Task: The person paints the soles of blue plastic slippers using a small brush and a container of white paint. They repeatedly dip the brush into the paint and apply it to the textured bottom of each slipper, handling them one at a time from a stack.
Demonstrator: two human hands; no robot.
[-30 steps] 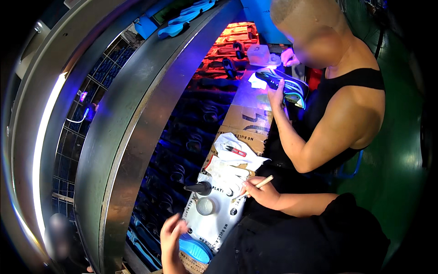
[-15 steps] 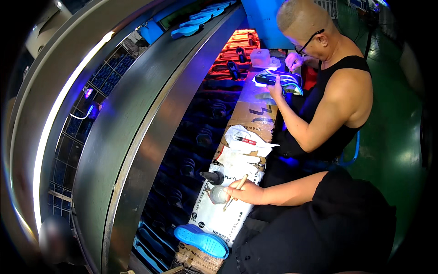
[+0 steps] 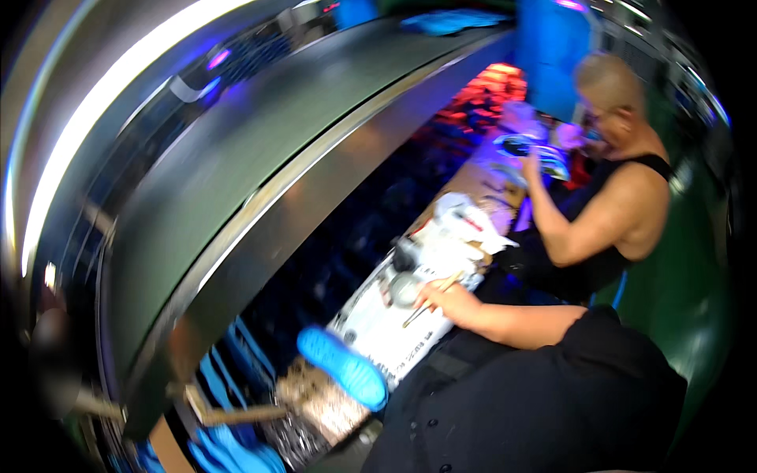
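Note:
My right hand (image 3: pixel 445 303) is closed around a thin brush (image 3: pixel 416 317) with a pale wooden handle, its lower end slanting down over the white-covered bench. Right by my fingertips stands a small clear jar (image 3: pixel 405 290); whether they touch it is too blurred to tell. A dark bottle-like thing (image 3: pixel 404 255) is just beyond the jar. Nearer to me, a blue shoe sole (image 3: pixel 343 368) lies on the bench, partly over brown cardboard, apart from my hand. My left hand does not show.
A raised green conveyor belt (image 3: pixel 236 158) with a metal side runs along the left. Blue soles (image 3: pixel 229 449) sit below it. Crumpled white cloth (image 3: pixel 465 217) lies farther up the bench. Beyond, a co-worker (image 3: pixel 599 181) holds a shoe (image 3: pixel 544 154) under purple light.
The whole view has swung and blurred, so the bench sits farther right and more of the lower left shows. My right hand keeps its hold on the brush beside the jar.

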